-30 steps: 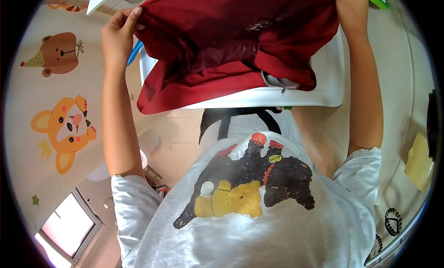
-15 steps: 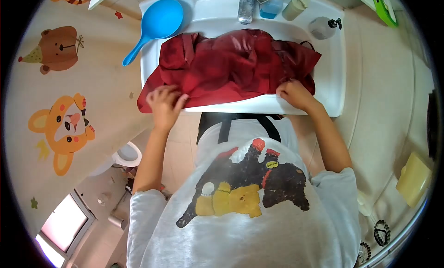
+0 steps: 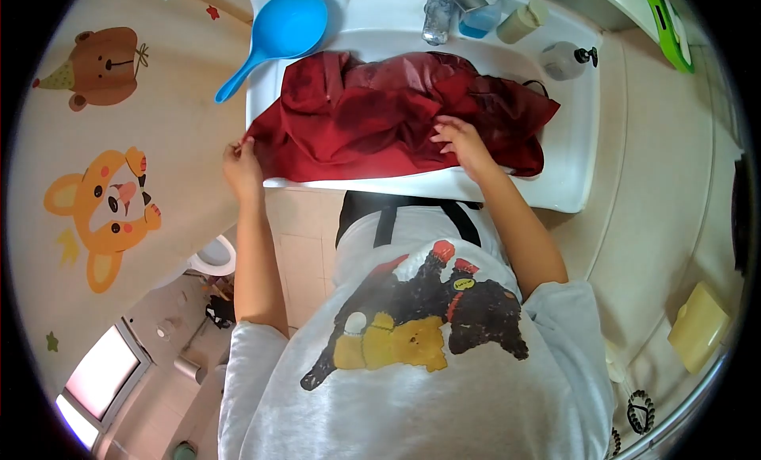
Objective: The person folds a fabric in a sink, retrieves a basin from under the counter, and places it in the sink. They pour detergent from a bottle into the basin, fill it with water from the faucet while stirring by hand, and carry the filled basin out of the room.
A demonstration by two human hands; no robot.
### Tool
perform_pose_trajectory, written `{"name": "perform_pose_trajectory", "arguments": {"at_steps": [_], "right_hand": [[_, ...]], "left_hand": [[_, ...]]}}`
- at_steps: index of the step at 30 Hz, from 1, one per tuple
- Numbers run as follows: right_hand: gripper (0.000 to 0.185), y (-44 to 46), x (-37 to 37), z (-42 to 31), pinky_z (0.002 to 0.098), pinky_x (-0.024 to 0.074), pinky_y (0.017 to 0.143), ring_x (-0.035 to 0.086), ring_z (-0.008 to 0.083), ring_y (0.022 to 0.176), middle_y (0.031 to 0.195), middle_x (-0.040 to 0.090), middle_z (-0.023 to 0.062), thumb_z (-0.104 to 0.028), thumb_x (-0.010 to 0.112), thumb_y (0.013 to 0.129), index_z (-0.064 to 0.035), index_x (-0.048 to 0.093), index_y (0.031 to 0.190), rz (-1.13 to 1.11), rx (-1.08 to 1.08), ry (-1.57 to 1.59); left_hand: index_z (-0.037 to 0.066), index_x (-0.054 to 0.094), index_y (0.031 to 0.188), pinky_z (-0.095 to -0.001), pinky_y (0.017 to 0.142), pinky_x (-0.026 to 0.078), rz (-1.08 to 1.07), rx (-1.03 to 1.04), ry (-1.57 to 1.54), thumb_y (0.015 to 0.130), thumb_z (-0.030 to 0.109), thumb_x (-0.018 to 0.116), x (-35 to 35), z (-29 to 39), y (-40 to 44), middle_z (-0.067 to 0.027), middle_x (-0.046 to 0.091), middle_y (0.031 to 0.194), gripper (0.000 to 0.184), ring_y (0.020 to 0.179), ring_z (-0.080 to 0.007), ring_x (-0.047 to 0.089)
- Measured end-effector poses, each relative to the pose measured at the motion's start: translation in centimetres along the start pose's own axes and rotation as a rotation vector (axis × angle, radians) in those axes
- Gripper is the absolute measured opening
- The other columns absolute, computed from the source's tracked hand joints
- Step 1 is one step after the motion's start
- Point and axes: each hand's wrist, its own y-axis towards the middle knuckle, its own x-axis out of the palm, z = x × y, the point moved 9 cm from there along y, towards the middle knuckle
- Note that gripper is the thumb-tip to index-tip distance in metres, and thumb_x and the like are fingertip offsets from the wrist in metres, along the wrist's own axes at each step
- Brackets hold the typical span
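Note:
A dark red piece of fabric (image 3: 357,131) lies crumpled across a white sink (image 3: 583,143), with dark wet-looking patches and a thin dark loop at its right end. At the fabric's left corner, my left hand (image 3: 242,165) is closed, pinching the edge between thumb and fingers. My right hand (image 3: 461,143) rests over the middle-right of the fabric, its fingers stretched out and slightly apart, the tips touching the folds.
A blue ladle-shaped dipper (image 3: 289,24) sits at the sink's back left, its handle over the rim. Along the back stand a clear bottle (image 3: 437,16), a blue-liquid bottle (image 3: 480,20), a beige bottle (image 3: 521,24) and a pump bottle (image 3: 560,61).
My left hand has moved left and up to the fabric's corner and taken hold of it. My right hand has shifted left and its fingers have opened out. The fabric's left edge is raised.

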Motion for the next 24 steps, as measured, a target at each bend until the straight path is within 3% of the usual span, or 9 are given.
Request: {"name": "perform_pose_trajectory", "arguments": {"at_steps": [2,6,7,9,11,14,16,20,24], "right_hand": [[0.041,-1.3,2.4,-0.4,0.0280,0.0491,0.074,0.064,0.0165,0.096,0.123,0.065,0.0094,-0.022,0.061,0.091,0.0015,0.062,0.124,-0.183,0.018,0.047],[0.032,-3.2,3.5,-1.6,0.0278,0.0506,0.078,0.064,0.0156,0.102,0.129,0.063,0.0087,-0.016,0.056,0.091,0.0017,0.068,0.116,-0.295,-0.008,-0.033],[0.031,-3.2,2.2,-2.2,0.0283,0.0516,0.079,0.066,0.0168,0.100,0.123,0.066,0.0087,-0.015,0.054,0.092,0.0016,0.068,0.114,-0.223,-0.063,-0.068],[0.030,-3.7,-3.2,-3.7,0.0290,0.0524,0.078,0.067,0.0178,0.093,0.108,0.072,0.0088,-0.018,0.050,0.095,0.0007,0.071,0.107,0.130,-0.226,-0.114],[0.026,-4.6,-11.9,-3.3,0.0329,0.0507,0.080,0.066,0.0249,0.089,0.097,0.071,0.0117,-0.016,0.055,0.092,0.0030,0.070,0.101,0.687,-0.428,-0.309],[0.043,-7.0,-19.9,-2.9,0.0421,0.0449,0.097,0.061,0.0366,0.105,0.111,0.064,0.0267,-0.023,0.066,0.083,0.0083,0.064,0.112,1.056,-0.284,-0.471],[0.058,-6.8,-21.7,-1.5,0.0453,0.0416,0.102,0.056,0.0402,0.113,0.120,0.059,0.0292,-0.028,0.072,0.080,0.0114,0.057,0.119,1.061,-0.100,-0.531],[0.064,-5.1,-17.9,-4.2,0.0451,0.0410,0.102,0.053,0.0396,0.118,0.125,0.057,0.0286,-0.030,0.074,0.079,0.0124,0.053,0.122,0.885,-0.211,-0.749],[0.052,-1.0,-16.7,-1.5,0.0418,0.0456,0.094,0.059,0.0374,0.109,0.118,0.062,0.0248,-0.023,0.074,0.079,0.0099,0.058,0.116,0.715,-0.190,-0.575]], "left_hand": [[0.001,0.062,0.101,-0.0304,0.073,0.051,0.056,-0.098,-0.474,0.090,0.015,0.068,1.6,2.6,-0.2,-0.0063,0.069,0.088,0.019,0.077,-0.0164,0.063],[0.003,0.061,0.100,-0.0292,0.072,0.049,-0.117,0.139,-0.428,0.097,0.017,0.059,9.2,14.1,-5.8,-0.0050,0.066,0.090,0.015,0.080,-0.0133,0.060],[0.004,0.063,0.105,-0.0329,0.072,0.051,-0.242,0.241,-0.368,0.098,0.021,0.057,11.8,17.6,-9.1,-0.0106,0.066,0.093,0.018,0.081,-0.0208,0.063],[0.004,0.058,0.124,-0.0467,0.096,0.043,-0.486,0.816,0.107,0.092,0.024,0.062,18.8,21.6,-16.0,-0.0234,0.062,0.114,0.038,0.111,-0.0365,0.058],[0.001,0.025,0.151,-0.0544,0.115,0.021,-0.908,0.742,0.162,0.087,0.032,0.067,24.0,18.4,-22.6,-0.0250,0.044,0.144,0.083,0.135,-0.0372,0.042],[0.002,0.050,0.137,-0.0559,0.116,0.019,-0.888,1.029,0.347,0.087,0.025,0.065,23.9,17.2,-26.2,-0.0211,0.044,0.146,0.057,0.138,-0.0338,0.039],[0.002,0.056,0.131,-0.0549,0.116,0.020,-0.666,1.060,0.466,0.086,0.022,0.064,22.1,17.5,-24.6,-0.0199,0.045,0.145,0.049,0.138,-0.0332,0.039],[0.014,0.051,0.141,-0.0628,0.113,0.017,-0.496,0.855,0.514,0.092,0.029,0.056,20.7,15.5,-20.9,-0.0191,0.034,0.153,0.051,0.142,-0.0442,0.026],[0.026,0.031,0.153,-0.0706,0.112,0.007,-0.999,0.473,0.465,0.096,0.032,0.053,26.3,10.3,-20.5,-0.0195,0.016,0.160,0.062,0.144,-0.0541,0.011]]}}
